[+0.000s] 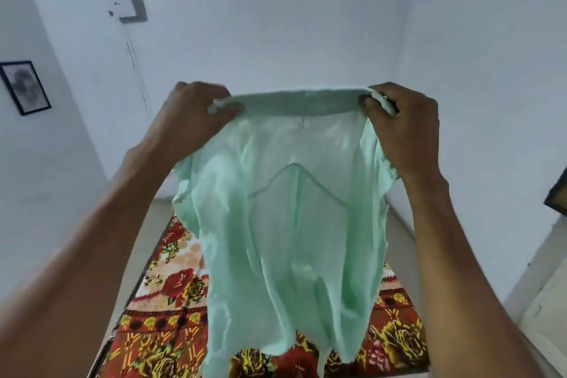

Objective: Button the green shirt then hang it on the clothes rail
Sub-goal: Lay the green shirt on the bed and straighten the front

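Note:
A pale green shirt [285, 224] hangs in the air in front of me, held up by its collar, its body draping down over the bed. My left hand [190, 120] grips the left end of the collar. My right hand [405, 126] pinches the right end. The collar band is stretched flat between the two hands. The shirt's front opening faces me and a yoke seam shows through the thin cloth. No buttons are discernible. The clothes rail is not in view.
Below the shirt lies a red and yellow floral blanket [171, 291] on a bed. White walls surround it. A framed picture [24, 87] hangs on the left wall, a white box [127, 6] with a cable higher up. A dark frame edge [557, 190] shows at the right.

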